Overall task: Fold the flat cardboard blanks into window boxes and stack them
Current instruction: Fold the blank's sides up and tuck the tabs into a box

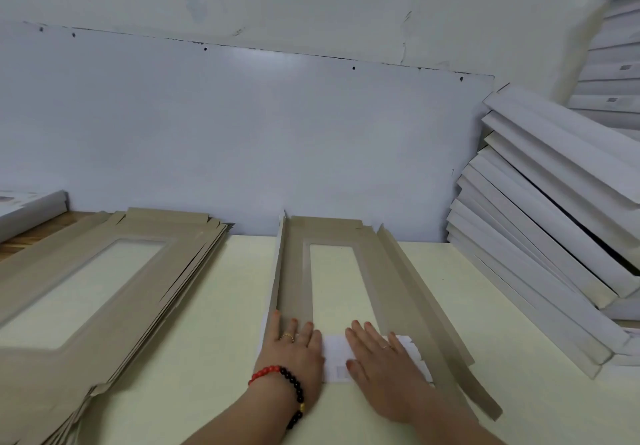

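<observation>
A brown cardboard blank (391, 271) with a long rectangular window lies in the middle of the pale table, its two long side flaps raised. The near end flap (335, 358) is folded over, white side up. My left hand (294, 351) presses flat on the near left part of the blank, fingers straight. My right hand (377, 361) lies flat on the white flap, fingers spread. To the left lies a pile of flat blanks (104, 282), brown side up. Folded white boxes (540, 237) are stacked at the right.
The pale table (214, 340) meets a white wall (242, 133) at the back. A white box (31, 209) sits at the far left on a wooden surface. More white boxes (613, 74) rise in the upper right corner.
</observation>
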`<state>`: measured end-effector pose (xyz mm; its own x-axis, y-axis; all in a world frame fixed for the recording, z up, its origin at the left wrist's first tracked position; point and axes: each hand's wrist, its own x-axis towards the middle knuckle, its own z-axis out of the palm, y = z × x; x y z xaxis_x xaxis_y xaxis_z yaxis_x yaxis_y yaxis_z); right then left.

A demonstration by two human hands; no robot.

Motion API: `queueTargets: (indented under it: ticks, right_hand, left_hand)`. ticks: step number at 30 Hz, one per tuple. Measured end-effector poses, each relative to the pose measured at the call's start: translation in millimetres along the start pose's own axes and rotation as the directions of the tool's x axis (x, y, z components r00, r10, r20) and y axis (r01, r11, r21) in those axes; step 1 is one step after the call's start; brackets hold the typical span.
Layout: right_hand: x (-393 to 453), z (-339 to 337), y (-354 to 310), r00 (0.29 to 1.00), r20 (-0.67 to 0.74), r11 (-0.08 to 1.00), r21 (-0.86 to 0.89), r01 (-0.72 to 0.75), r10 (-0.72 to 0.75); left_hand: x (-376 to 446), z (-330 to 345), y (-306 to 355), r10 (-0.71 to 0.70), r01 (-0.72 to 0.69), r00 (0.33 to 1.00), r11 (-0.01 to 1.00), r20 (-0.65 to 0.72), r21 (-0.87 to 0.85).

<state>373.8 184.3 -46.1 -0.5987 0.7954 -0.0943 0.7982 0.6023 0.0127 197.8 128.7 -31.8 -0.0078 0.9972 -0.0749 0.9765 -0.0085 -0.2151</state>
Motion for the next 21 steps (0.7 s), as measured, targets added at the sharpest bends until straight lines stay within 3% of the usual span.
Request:
queueTargets:
  ticks: [7,13,17,21]
  right_hand:
    - [-6.9,3.4,37.0,0.988,0.052,0.988,0.052,-0.148,0.145]
    - [-13.2,5.2,51.0,0.955,-0.024,0.949,0.122,-0.290,0.295]
    - [-19.5,3.7,51.0,0.898,-0.144,0.884,0.295,-0.362,0.416]
    - [-25.3,-3.0,52.0,0.874,-0.194,0.810,0.503,-0.302,0.446]
  left_hand:
    - [-6.6,8.9,-28.6,-0.073,0.073,0.997,0.997,-0.009,0.004]
    - [-9.4,19.2,-39.0,-0.118,0.114,0.993,0.982,-0.015,-0.153]
    - [-10.6,25.7,-45.6,-0.145,0.135,0.989,0.913,0.002,-0.386]
    - [-13.5,24.0,-50.5,-0.130,0.101,0.991,0.861,-0.023,-0.499]
